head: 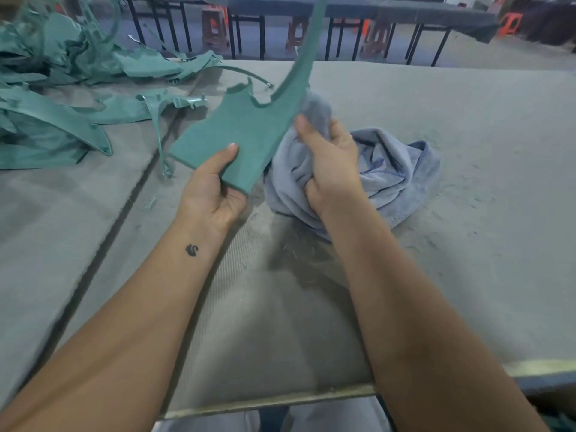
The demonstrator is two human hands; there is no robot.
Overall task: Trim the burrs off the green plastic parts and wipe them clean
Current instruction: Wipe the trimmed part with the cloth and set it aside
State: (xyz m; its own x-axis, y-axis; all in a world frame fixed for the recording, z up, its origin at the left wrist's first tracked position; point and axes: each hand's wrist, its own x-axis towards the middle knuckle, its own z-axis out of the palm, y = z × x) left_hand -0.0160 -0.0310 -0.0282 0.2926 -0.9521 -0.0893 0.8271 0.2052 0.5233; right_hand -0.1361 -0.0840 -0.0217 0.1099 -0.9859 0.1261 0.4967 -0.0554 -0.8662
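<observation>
The near end of a green part (230, 135) is pinched by the left hand (212, 188), thumb flat on the upper face and fingers curled beneath, so that the piece is raised clear of the table (467, 135) and its face is turned toward the other hand. It is probably held at this one end so that the rest of the surface is left free for wiping. A bunch of the cloth (396, 173) is gripped in the right hand (330, 163), fingers curled into the folds and thumb pressed toward the part's right edge; a wad of cloth is pushed against that edge, while the remainder trails onto the table just beyond. The step in hand is judged to be wiping, not trimming; no cutter is seen.

The part is thin and matt, broad and flat at the held end, notched midway with a ragged cut-out, and drawn out into a long curved strip that rises out of view. The cloth is soft, greyish-blue and napped, with a stitched hem. The table is covered in grey felt-like matting, dusted with fine shavings.

Farther left, a pile (53, 88) of like green parts is heaped, thin and glossy in places. Beyond, stools (215, 29) are seen under another table.
</observation>
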